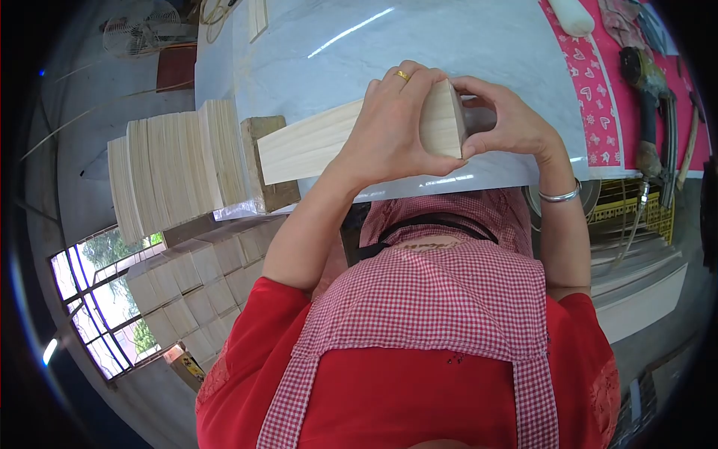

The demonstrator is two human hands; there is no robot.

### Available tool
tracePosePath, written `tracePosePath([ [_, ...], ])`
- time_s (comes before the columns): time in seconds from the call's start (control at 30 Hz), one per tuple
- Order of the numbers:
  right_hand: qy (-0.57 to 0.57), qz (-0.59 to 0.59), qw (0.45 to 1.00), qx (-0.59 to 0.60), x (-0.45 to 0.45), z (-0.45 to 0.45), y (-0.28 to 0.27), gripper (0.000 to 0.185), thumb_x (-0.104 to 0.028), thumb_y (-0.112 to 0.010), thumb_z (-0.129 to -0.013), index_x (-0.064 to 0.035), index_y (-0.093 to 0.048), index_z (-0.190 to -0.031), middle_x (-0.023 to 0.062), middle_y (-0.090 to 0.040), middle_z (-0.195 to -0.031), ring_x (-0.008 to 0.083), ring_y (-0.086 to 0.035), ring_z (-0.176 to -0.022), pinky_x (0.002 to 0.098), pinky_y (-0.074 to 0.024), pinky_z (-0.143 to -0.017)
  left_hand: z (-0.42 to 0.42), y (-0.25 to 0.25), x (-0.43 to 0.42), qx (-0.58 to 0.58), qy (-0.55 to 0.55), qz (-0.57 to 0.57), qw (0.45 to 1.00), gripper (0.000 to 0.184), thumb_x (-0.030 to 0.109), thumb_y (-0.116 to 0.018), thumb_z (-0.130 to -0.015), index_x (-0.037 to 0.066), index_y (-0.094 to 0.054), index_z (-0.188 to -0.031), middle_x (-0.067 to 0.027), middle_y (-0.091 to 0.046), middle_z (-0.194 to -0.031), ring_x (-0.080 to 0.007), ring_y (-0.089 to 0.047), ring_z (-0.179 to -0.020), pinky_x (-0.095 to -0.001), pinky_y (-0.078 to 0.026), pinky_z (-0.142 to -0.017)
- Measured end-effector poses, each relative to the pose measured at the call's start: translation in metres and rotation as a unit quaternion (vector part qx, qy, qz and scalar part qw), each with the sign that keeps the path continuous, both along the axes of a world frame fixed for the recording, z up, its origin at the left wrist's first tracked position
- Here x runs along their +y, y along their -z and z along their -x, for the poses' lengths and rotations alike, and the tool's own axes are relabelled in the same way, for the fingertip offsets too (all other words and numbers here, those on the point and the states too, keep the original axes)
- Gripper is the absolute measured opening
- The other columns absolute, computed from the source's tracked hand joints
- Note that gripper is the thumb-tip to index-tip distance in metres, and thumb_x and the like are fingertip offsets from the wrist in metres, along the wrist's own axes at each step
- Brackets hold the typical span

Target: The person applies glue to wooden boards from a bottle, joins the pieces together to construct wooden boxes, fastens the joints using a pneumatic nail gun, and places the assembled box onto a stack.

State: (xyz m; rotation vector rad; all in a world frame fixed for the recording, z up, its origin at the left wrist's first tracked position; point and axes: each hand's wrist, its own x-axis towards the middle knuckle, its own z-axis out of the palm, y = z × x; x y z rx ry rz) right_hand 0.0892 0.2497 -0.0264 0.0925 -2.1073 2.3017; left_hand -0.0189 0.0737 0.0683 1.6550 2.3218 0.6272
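A pale wooden piece [310, 144], long and wider toward its right end, lies over the light table. Around it near the right end, my left hand [396, 123] is closed, with a ring on one finger. My right hand [508, 123] has its fingers curved at the right end face, thumb and fingertips touching the edge. The piece's left end is beside a brown wooden block [267, 165] at the table's left edge. The underside of the piece is hidden.
Stacked thin boards [168, 168] stand left of the block, with more wooden pieces [202, 288] below. A nail-gun-like tool [648, 112] and a white cylindrical object [572, 16] lie on pink cloth [598, 112] at right. A fan [142, 28] is at upper left.
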Motion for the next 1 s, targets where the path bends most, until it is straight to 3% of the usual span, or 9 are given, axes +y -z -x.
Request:
tracePosePath([
  [0.3,-0.021,-0.02,1.0,-0.005,0.003,0.006,0.004,0.092,-0.039,-0.092,-0.055,-0.0042,-0.055,-0.132,0.0079,-0.062,-0.12,0.022,-0.058,-0.112,0.0373,-0.0422,-0.104,-0.002,-0.002,0.001,-0.009,-0.006,0.008,1.0,0.087,0.037,-0.086,-0.05,0.002,-0.053,-0.123,-0.0139,-0.056,-0.112,-0.0307,-0.054,-0.106,-0.0403,-0.039,-0.088],
  [0.4,-0.002,0.02,1.0,0.012,0.003,0.005,0.014,0.075,-0.039,-0.085,-0.07,-0.0028,-0.058,-0.129,0.0067,-0.064,-0.116,0.018,-0.059,-0.106,0.0338,-0.0446,-0.1,-0.001,-0.001,0.0,-0.007,-0.006,0.004,1.0,0.088,0.036,-0.086,-0.05,0.002,-0.053,-0.123,-0.0138,-0.056,-0.112,-0.0307,-0.054,-0.106,-0.0403,-0.039,-0.088],
  [0.43,-0.002,0.019,1.0,0.014,0.005,0.007,0.012,0.075,-0.039,-0.085,-0.07,-0.0028,-0.058,-0.129,0.0067,-0.064,-0.116,0.018,-0.059,-0.106,0.0338,-0.0446,-0.1,-0.001,0.0,0.0,-0.007,-0.004,0.001,1.0,0.088,0.036,-0.086,-0.049,0.002,-0.053,-0.123,-0.0138,-0.056,-0.112,-0.0307,-0.054,-0.106,-0.0403,-0.039,-0.088],
  [0.53,0.039,0.1,0.994,-0.006,0.012,0.021,0.006,0.049,-0.037,-0.072,-0.087,-0.0016,-0.066,-0.12,0.0038,-0.068,-0.104,0.0127,-0.059,-0.097,0.0285,-0.0467,-0.091,-0.001,-0.001,0.0,-0.005,-0.001,0.003,1.0,0.089,0.036,-0.087,-0.049,0.002,-0.053,-0.124,-0.0136,-0.056,-0.113,-0.0307,-0.054,-0.106,-0.0402,-0.038,-0.089],
  [0.67,0.04,0.091,0.994,-0.038,0.009,0.031,0.017,0.038,-0.035,-0.059,-0.098,-0.0023,-0.072,-0.111,0.0003,-0.069,-0.094,0.0083,-0.057,-0.089,0.025,-0.046,-0.083,-0.001,-0.001,0.0,-0.007,-0.004,0.012,1.0,0.089,0.035,-0.087,-0.049,0.004,-0.052,-0.125,-0.0134,-0.056,-0.114,-0.0311,-0.053,-0.107,-0.0406,-0.038,-0.091],
  [0.83,0.045,0.117,0.991,-0.052,-0.001,0.028,0.014,0.037,-0.037,-0.061,-0.097,-0.0028,-0.073,-0.104,-0.0039,-0.066,-0.087,0.0057,-0.053,-0.083,0.0231,-0.0438,-0.077,-0.002,-0.004,0.001,-0.018,-0.014,0.023,0.999,0.088,0.035,-0.088,-0.049,0.006,-0.052,-0.125,-0.0133,-0.055,-0.116,-0.0316,-0.053,-0.107,-0.0415,-0.038,-0.094],
  [0.93,-0.011,0.142,0.989,-0.028,0.001,0.028,0.02,0.028,-0.027,-0.059,-0.099,-0.0013,-0.069,-0.098,-0.0053,-0.062,-0.09,0.0044,-0.052,-0.086,0.0226,-0.0442,-0.079,-0.002,-0.004,0.0,-0.018,-0.014,0.025,0.999,0.089,0.035,-0.088,-0.049,0.006,-0.052,-0.125,-0.0134,-0.055,-0.117,-0.0316,-0.053,-0.107,-0.0415,-0.038,-0.094],
  [1.0,0.003,0.149,0.989,-0.025,-0.004,0.028,0.018,0.03,-0.03,-0.06,-0.098,-0.0019,-0.069,-0.094,-0.006,-0.06,-0.086,0.0042,-0.051,-0.083,0.0226,-0.0433,-0.077,-0.002,-0.003,0.0,-0.012,-0.011,0.02,1.0,0.089,0.035,-0.088,-0.049,0.005,-0.052,-0.125,-0.0134,-0.054,-0.116,-0.0317,-0.053,-0.108,-0.0416,-0.038,-0.094],
])
